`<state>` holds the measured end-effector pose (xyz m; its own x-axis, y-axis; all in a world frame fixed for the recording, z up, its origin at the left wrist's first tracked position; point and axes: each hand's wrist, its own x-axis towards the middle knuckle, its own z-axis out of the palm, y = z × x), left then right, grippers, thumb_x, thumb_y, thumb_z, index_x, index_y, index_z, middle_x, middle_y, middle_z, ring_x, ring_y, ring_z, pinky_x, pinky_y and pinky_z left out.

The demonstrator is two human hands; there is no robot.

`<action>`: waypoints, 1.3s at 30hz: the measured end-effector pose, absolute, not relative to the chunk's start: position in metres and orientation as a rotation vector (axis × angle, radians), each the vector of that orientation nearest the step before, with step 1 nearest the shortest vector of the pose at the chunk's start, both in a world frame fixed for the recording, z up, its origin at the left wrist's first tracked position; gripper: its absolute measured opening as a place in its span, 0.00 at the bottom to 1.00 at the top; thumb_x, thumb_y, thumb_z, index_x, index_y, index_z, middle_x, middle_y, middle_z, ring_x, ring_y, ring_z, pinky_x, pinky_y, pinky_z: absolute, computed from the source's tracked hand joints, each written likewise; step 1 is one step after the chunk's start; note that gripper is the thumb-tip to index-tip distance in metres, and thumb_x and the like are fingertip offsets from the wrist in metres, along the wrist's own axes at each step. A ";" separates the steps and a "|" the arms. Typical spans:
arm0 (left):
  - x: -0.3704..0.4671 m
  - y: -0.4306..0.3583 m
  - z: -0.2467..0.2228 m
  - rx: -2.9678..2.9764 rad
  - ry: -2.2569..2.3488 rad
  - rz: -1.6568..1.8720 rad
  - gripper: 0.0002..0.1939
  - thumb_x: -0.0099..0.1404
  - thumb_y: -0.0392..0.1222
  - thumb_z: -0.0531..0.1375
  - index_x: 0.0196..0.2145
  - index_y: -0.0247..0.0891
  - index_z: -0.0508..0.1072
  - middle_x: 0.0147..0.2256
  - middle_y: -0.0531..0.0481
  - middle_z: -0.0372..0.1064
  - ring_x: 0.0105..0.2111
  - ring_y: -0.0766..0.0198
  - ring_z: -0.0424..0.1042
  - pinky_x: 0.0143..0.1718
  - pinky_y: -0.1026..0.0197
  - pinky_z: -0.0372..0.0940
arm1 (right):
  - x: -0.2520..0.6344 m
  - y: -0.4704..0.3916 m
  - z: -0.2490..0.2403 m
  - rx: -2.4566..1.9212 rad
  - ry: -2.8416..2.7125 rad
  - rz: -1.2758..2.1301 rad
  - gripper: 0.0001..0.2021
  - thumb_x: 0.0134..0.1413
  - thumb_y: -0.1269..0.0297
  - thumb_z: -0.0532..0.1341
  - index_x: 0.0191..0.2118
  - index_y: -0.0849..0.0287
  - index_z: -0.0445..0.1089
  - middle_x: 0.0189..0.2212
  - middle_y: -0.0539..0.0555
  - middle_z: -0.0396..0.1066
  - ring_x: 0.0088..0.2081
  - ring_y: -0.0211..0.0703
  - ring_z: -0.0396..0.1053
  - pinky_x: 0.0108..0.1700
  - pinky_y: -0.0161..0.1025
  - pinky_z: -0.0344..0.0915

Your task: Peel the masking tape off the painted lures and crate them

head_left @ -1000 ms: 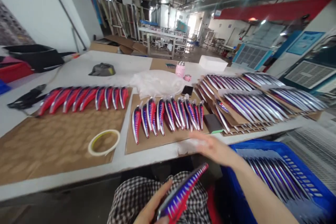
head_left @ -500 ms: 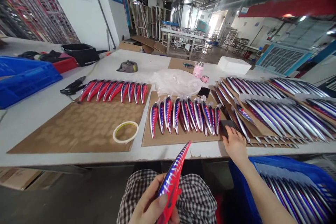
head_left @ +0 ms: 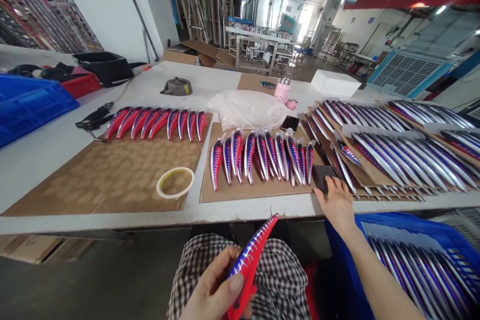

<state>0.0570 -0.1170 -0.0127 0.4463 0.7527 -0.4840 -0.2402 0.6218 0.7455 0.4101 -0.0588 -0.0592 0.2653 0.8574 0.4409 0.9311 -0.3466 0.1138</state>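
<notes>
Head camera: one lure (head_left: 252, 259) held, many laid out

The left hand (head_left: 214, 285) grasps the lure above a checkered cloth (head_left: 283, 272); handling of it looks unfinished. Fingers of the right hand (head_left: 337, 206) touch a dark block (head_left: 320, 175); whether they grip it, I cannot tell. Work seems part-way: nine red lures (head_left: 161, 123) line the left cardboard (head_left: 112, 175), a looser cluster (head_left: 248, 157) lies on the middle cardboard (head_left: 262, 193), and dense silver rows (head_left: 390, 157) cover stacked sheets at right.

Beside the table, the right blue crate (head_left: 339, 254) contains a row of silver-and-purple lures (head_left: 420, 277). The left blue crate (head_left: 33, 106) hides its contents; a red bin (head_left: 83, 85) holds dark, cloth-like items (head_left: 52, 71).
</notes>
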 end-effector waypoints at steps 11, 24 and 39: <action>0.059 -0.121 -0.018 0.635 1.068 0.632 0.42 0.45 0.64 0.67 0.50 0.35 0.63 0.23 0.50 0.72 0.20 0.63 0.70 0.25 0.63 0.64 | 0.411 -0.074 -0.061 -2.272 -1.709 -0.628 0.23 0.57 0.57 0.55 0.53 0.68 0.64 0.51 0.65 0.64 0.50 0.60 0.61 0.51 0.52 0.62; 0.056 -0.117 -0.023 0.806 0.976 0.573 0.31 0.55 0.65 0.60 0.43 0.33 0.68 0.21 0.51 0.69 0.19 0.67 0.65 0.21 0.68 0.55 | 0.407 -0.074 -0.062 -2.288 -1.632 -0.490 0.23 0.55 0.57 0.54 0.53 0.66 0.62 0.51 0.65 0.64 0.51 0.61 0.61 0.53 0.55 0.61; 0.057 -0.119 -0.029 0.759 1.075 0.570 0.23 0.57 0.62 0.60 0.34 0.36 0.67 0.24 0.52 0.69 0.20 0.68 0.68 0.21 0.68 0.59 | 0.409 -0.081 -0.066 -2.138 -1.587 -0.398 0.24 0.56 0.54 0.53 0.54 0.64 0.62 0.54 0.65 0.60 0.55 0.62 0.56 0.56 0.58 0.58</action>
